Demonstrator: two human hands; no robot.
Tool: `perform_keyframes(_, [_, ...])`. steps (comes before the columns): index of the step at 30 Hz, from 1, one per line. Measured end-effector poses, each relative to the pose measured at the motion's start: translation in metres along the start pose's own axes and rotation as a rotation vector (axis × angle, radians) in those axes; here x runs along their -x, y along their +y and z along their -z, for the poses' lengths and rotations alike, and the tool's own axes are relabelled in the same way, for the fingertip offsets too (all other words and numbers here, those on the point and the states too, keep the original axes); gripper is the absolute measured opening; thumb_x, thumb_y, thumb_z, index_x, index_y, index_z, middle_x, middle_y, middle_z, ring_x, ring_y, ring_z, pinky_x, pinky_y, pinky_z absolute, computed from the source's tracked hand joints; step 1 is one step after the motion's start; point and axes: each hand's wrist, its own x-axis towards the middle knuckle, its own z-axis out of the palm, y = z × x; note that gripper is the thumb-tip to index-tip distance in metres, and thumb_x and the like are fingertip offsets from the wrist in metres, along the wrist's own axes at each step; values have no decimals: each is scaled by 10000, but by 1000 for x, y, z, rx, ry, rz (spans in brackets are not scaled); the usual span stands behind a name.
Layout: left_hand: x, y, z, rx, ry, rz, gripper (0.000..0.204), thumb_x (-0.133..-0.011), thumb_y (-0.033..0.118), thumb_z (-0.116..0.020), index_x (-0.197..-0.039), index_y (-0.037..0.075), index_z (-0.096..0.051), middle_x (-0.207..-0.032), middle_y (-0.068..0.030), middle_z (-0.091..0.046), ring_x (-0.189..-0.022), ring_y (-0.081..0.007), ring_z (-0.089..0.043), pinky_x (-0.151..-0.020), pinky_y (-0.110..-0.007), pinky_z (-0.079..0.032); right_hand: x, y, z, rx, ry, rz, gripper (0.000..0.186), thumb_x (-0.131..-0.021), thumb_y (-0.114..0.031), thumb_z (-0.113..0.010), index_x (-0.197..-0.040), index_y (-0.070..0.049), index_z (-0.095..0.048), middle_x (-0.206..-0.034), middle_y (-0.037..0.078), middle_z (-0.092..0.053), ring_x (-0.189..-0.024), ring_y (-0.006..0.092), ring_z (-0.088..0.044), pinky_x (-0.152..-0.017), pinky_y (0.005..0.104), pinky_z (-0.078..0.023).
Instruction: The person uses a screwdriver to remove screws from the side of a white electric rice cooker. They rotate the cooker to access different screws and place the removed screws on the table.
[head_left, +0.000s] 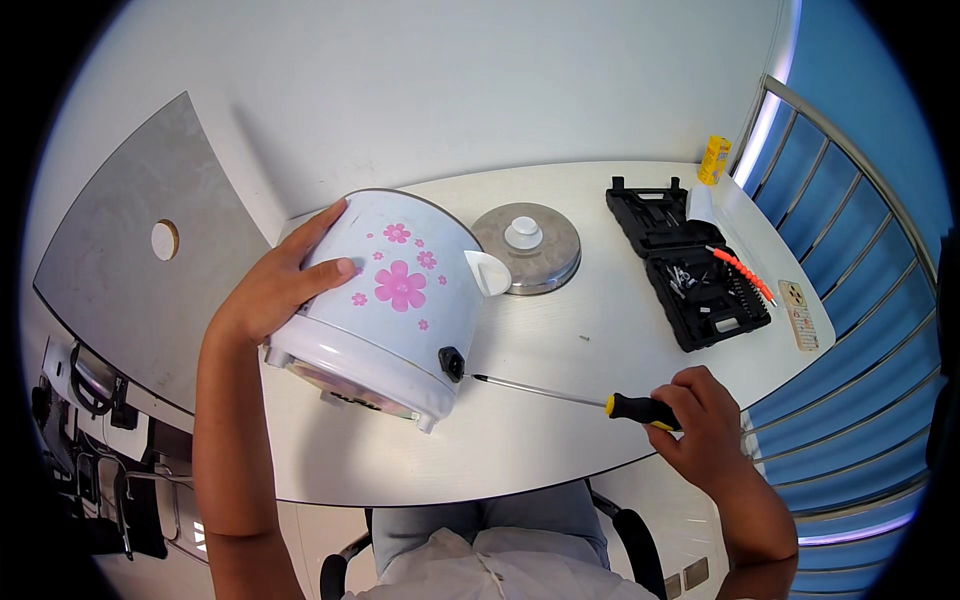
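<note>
A white rice cooker (pixel 385 290) with pink flowers lies tipped on the table, its footed base toward me. My left hand (pixel 275 285) grips its upper left side, thumb and fingers spread over the body. In my right hand (pixel 700 420) is the yellow-and-black handle of a screwdriver (pixel 540 390), fingers wrapped round it. Its long shaft points left, the tip close to the black power socket (pixel 452 364) low on the cooker's side. Whether the tip touches anything is too small to tell. A white handle (pixel 488 273) sticks out from the cooker's right side.
Behind the cooker rests a round metal lid (pixel 550 255) with a white knob. An open black tool case (pixel 690 315) holds bits, with an orange flexible shaft (pixel 742 275) across it. A small screw (pixel 585 337), a remote control (pixel 798 315) and a yellow box (pixel 713 160) are also on the table.
</note>
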Motion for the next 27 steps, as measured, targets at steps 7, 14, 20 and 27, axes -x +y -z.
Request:
perform_keyframes(7, [0, 0, 0, 18, -12, -2, 897, -697, 448, -731, -1444, 89, -386, -1376, -235, -458, -1259, -360, -453, -1056, -376, -333, 9, 7, -7, -22, 0, -71, 389, -603, -104, -762, -950, -84, -587, -905, 74, -505, -729, 243, -560, -607, 344, -451])
perform_keyframes(14, [1, 1, 1, 3, -15, -10, 866, -717, 428, -718, -1445, 95, -387, -1376, -229, -461, -1252, -352, -459, -1052, -375, -337, 22, 26, -15, 15, -58, -273, 339, -650, -89, -757, -942, -56, -589, -912, 85, -502, -763, 271, -579, -640, 361, -479])
perform_keyframes(20, [1, -1, 1, 8, -7, -11, 856, -719, 422, -713, -1443, 95, -392, -1378, -219, -461, -1249, -345, -460, -1055, -370, -331, 35, 46, -12, 214, -97, -291, 344, -635, -63, -758, -936, -66, -591, -922, 79, -494, -819, 275, -563, -668, 378, -471])
perform_keyframes(27, [1, 1, -1, 16, -14, -12, 867, -716, 426, -707, -1447, 90, -382, -1378, -220, -459, -1258, -343, -452, -1063, -370, -320, 31, 55, -1, 486, -79, -78, 334, -615, -35, -733, -904, -126, -594, -812, 31, -486, -716, 237, -478, -549, 360, -365])
